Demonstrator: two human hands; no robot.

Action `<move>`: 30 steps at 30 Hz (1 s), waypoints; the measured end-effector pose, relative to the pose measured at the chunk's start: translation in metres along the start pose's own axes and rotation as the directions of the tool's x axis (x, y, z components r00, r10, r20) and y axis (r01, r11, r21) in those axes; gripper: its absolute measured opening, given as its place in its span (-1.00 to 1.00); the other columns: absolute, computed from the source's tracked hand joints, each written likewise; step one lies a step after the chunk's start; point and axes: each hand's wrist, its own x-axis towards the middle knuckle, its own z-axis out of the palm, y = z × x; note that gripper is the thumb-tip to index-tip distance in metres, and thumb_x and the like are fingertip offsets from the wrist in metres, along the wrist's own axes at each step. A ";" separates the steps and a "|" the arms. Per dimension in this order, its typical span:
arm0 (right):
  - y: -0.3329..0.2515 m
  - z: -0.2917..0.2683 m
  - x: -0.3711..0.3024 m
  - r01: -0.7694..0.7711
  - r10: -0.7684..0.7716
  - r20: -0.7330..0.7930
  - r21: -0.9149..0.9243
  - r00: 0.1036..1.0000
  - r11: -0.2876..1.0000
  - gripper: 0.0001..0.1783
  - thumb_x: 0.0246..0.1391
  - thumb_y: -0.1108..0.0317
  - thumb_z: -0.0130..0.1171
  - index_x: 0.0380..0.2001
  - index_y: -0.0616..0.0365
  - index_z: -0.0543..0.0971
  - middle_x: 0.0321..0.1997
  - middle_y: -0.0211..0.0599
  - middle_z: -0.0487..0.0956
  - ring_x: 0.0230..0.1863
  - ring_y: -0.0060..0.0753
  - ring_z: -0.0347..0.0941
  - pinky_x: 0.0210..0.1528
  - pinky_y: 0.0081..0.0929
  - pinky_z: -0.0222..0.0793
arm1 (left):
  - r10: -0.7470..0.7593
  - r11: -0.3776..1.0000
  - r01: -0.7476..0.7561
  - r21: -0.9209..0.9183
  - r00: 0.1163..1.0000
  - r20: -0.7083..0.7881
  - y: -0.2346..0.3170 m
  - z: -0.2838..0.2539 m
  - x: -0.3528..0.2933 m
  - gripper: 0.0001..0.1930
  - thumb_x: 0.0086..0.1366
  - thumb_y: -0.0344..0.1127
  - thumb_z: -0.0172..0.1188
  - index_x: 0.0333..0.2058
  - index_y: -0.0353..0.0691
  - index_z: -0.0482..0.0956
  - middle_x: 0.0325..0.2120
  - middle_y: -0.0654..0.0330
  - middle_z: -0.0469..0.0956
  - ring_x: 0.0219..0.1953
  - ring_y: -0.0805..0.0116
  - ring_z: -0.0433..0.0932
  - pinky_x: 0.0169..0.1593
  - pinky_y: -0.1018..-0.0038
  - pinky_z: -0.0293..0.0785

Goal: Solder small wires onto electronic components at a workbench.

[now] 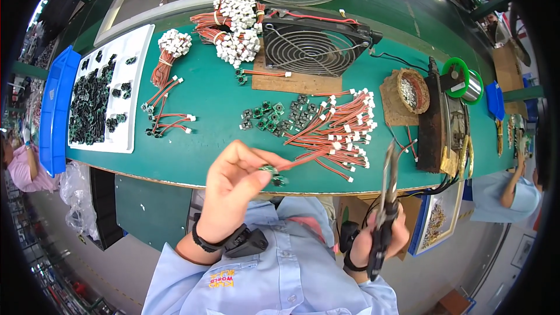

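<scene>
My left hand pinches a small green circuit board between thumb and fingers, just above the near edge of the bench. Red wires with a white connector run rightward from it, over the wire pile. Closed around a black handle, my right hand grips a soldering iron, its long metal end pointing up and away from me. A thin metal piece lies along its barrel; motion blurs it. Beyond my left hand are several loose circuit boards, beside a fan of red wires with white connectors.
A black fan stands at the back, near bundled wires. At left are a white tray of dark boards and a blue bin. At right sit a round dish, a solder spool and a metal stand.
</scene>
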 end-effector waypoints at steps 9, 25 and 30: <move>0.018 0.044 0.021 -0.001 0.035 0.211 -0.160 0.977 0.987 -0.69 -0.17 0.60 0.15 -0.29 0.09 0.41 -0.40 -0.25 0.53 -0.40 -0.32 0.43 -0.19 -0.37 0.24 | 0.025 0.998 -0.035 -0.058 0.988 -0.151 0.008 -0.017 -0.005 -0.86 0.07 -0.40 0.06 -0.43 -0.24 0.28 -0.37 0.00 0.48 -0.38 0.33 0.42 -0.22 0.44 0.33; 0.017 0.062 0.023 0.216 -0.142 0.248 -0.301 0.958 0.929 -0.67 -0.26 0.64 0.14 -0.33 0.12 0.44 -0.41 -0.23 0.48 -0.40 -0.24 0.41 -0.29 -0.33 0.28 | -0.088 0.974 0.101 -0.202 0.993 0.074 0.019 -0.012 -0.011 -0.84 0.07 -0.42 0.10 -0.40 -0.24 0.29 -0.36 -0.04 0.49 -0.30 0.33 0.44 -0.20 0.47 0.35; -0.003 0.056 0.022 -0.179 0.169 0.076 0.154 0.983 0.972 -0.61 -0.14 0.75 0.09 -0.26 0.13 0.28 -0.37 -0.13 0.47 -0.34 -0.29 0.45 -0.31 -0.43 0.40 | 0.130 0.975 -0.132 0.181 0.991 0.019 0.012 -0.016 -0.012 -0.87 0.09 -0.56 0.07 -0.37 -0.29 0.33 -0.33 0.01 0.49 -0.25 0.37 0.45 -0.16 0.48 0.36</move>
